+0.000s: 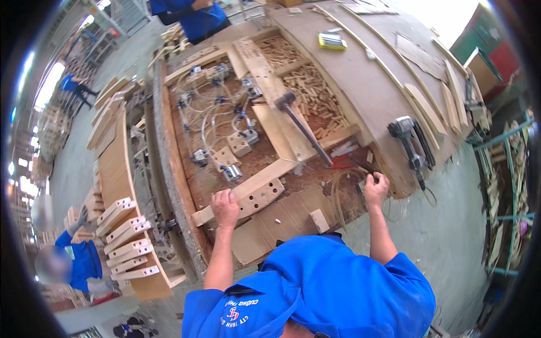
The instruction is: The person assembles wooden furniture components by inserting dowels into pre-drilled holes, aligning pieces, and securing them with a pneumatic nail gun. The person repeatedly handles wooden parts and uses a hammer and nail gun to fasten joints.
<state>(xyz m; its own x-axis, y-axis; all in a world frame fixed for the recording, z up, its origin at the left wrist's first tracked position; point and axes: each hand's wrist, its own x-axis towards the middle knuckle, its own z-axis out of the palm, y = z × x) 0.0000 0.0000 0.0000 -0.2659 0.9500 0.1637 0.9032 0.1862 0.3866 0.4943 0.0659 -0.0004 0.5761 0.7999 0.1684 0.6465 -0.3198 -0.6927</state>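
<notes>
1. The left hand [225, 207] rested, fingers curled, on a long wooden bar [242, 194] that lay slantwise across the workbench [360, 84]; it pressed down on the bar rather than wrapping round it.
2. Just beside that hand, a short wooden block with holes [260, 197] lay touching the bar.
3. The right hand [376, 188] was clenched near the bench's right edge on something small and dark; what it gripped was too small to tell.
4. Between the two hands lay flat brown board pieces [270, 222] and a small wooden offcut [319, 220].
5. Beyond the hands, a hammer [301, 127] lay on a plank, its head pointing away from the person.
6. Left of the hammer sat a tangle of pale hoses and small metal clamps [225, 124].
7. Heaps of short wooden pegs [315, 98] filled compartments behind the hammer.
8. A nail gun [410, 143] lay on the bench's right rim, well apart from the right hand.
9. A small yellow and green box [332, 40] sat far back on the bench.
10. Left of the bench, wooden slats [127, 236] were stacked on a curved rack.
11. Another person in a blue shirt [194, 17] stood at the far end.
</notes>
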